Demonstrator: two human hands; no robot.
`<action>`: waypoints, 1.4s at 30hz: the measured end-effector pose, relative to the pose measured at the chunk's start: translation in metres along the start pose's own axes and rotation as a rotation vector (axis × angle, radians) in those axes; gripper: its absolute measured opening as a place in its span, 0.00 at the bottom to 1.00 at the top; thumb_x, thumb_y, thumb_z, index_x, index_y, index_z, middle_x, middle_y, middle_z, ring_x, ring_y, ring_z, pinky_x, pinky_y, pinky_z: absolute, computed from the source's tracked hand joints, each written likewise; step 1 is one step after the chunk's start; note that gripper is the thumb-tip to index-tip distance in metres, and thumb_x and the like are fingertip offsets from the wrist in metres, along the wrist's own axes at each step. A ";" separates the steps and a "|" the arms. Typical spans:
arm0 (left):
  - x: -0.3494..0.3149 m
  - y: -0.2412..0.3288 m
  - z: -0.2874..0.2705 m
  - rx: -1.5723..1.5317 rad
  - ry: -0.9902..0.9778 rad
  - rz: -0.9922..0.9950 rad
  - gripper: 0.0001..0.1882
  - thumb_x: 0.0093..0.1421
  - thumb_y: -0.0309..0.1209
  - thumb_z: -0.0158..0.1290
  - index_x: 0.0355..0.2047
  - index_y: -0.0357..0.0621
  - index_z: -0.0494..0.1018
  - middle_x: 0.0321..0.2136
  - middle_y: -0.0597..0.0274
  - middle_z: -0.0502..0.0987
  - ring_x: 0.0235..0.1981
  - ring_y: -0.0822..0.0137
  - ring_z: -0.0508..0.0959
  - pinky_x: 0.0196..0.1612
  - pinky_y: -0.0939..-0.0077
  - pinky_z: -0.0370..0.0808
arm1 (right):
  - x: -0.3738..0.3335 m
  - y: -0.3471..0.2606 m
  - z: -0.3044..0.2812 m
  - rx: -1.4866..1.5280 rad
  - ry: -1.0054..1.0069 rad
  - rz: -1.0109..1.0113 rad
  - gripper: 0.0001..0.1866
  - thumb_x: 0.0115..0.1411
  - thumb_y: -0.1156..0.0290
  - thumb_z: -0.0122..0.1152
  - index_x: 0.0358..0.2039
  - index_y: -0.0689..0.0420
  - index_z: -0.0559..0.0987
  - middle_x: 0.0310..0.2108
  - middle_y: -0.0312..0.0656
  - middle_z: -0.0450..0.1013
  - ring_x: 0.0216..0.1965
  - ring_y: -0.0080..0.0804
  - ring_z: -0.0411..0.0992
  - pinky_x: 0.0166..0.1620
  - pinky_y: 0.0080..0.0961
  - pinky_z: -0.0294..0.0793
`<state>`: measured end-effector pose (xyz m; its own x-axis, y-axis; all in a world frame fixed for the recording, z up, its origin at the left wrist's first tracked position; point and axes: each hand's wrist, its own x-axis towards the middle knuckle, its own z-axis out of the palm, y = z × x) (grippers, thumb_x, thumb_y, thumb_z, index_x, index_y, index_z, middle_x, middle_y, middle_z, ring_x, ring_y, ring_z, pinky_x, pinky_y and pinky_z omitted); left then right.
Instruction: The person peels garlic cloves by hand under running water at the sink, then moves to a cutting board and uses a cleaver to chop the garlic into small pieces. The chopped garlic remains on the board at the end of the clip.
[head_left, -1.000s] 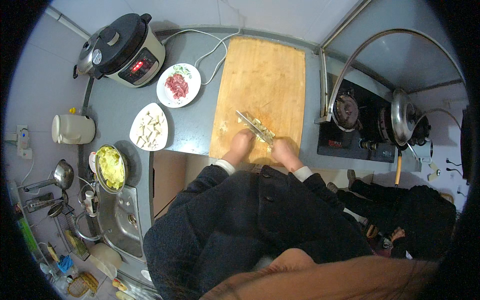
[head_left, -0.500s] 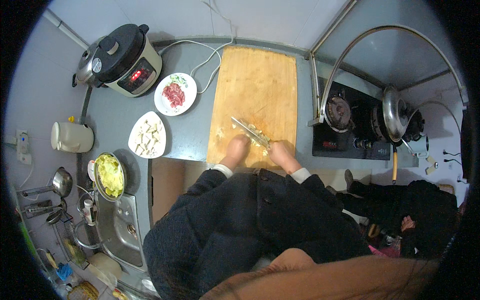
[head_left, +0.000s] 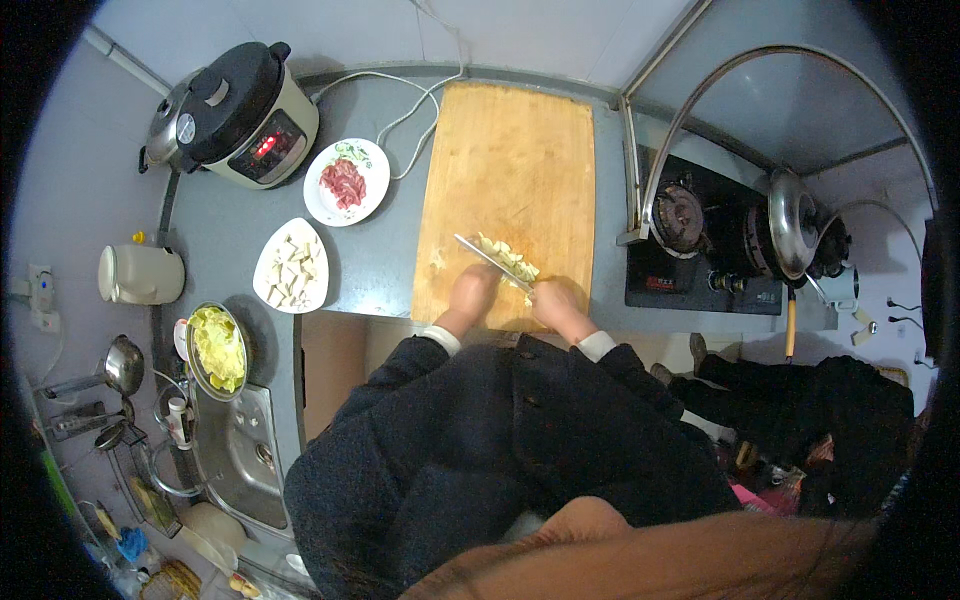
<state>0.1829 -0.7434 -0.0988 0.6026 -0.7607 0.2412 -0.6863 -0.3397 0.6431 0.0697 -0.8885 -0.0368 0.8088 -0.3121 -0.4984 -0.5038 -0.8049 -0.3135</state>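
Observation:
My right hand (head_left: 561,306) is closed round the handle of a kitchen knife near the close edge of a wooden cutting board (head_left: 515,150). The knife blade (head_left: 478,249) slants away to the upper left, its tip past my left hand. Small chopped pale-yellow pieces (head_left: 511,258) lie in a row along the blade's far side, too small to name surely. My left hand (head_left: 473,293) is curled against the near side of the blade; its fingertips are hidden, and I cannot make out what they hold.
Left of the board stand a plate of sliced raw meat (head_left: 344,184), a dish of whitish cut pieces (head_left: 291,268), a bowl of yellow-green leaves (head_left: 217,350) and an electric pressure cooker (head_left: 250,120). A sink (head_left: 245,460) is lower left. Right are a gas hob (head_left: 700,270), a lidded pan (head_left: 790,225) and another person (head_left: 840,420).
The knife blade has shifted slightly left and toward me, showing more chopped pieces beyond it. Both hands stay at the board's near edge. The other person's hand at right has moved.

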 end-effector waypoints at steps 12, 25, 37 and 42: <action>0.065 -0.027 -0.030 0.132 -0.210 0.238 0.20 0.47 0.27 0.51 0.43 0.47 0.72 0.44 0.56 0.72 0.49 0.53 0.66 0.52 0.66 0.65 | -0.025 0.016 -0.024 0.256 0.162 0.109 0.13 0.53 0.67 0.53 0.26 0.66 0.75 0.25 0.60 0.71 0.31 0.57 0.71 0.34 0.44 0.71; 0.009 0.001 -0.026 -0.021 0.098 -0.158 0.06 0.48 0.27 0.50 0.28 0.41 0.73 0.31 0.50 0.74 0.31 0.50 0.74 0.35 0.61 0.72 | -0.031 -0.008 -0.005 0.349 0.210 0.076 0.14 0.58 0.64 0.47 0.33 0.64 0.72 0.26 0.60 0.71 0.31 0.58 0.71 0.36 0.47 0.69; 0.004 -0.023 -0.022 -0.065 0.009 -0.224 0.03 0.48 0.26 0.49 0.23 0.43 0.73 0.25 0.52 0.73 0.29 0.51 0.74 0.32 0.60 0.71 | -0.017 -0.044 0.002 0.159 0.176 0.006 0.11 0.59 0.69 0.45 0.31 0.65 0.71 0.22 0.58 0.71 0.26 0.56 0.72 0.29 0.47 0.70; 0.004 -0.029 -0.018 -0.039 -0.014 -0.209 0.03 0.48 0.26 0.49 0.22 0.43 0.73 0.25 0.53 0.73 0.28 0.51 0.74 0.31 0.62 0.72 | -0.015 -0.045 0.003 0.090 0.180 -0.022 0.10 0.57 0.73 0.47 0.30 0.67 0.72 0.19 0.58 0.71 0.23 0.54 0.71 0.27 0.44 0.69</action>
<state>0.2123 -0.7261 -0.1033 0.7242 -0.6836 0.0901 -0.5309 -0.4694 0.7056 0.0792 -0.8465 -0.0177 0.8572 -0.3867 -0.3402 -0.5038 -0.7668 -0.3978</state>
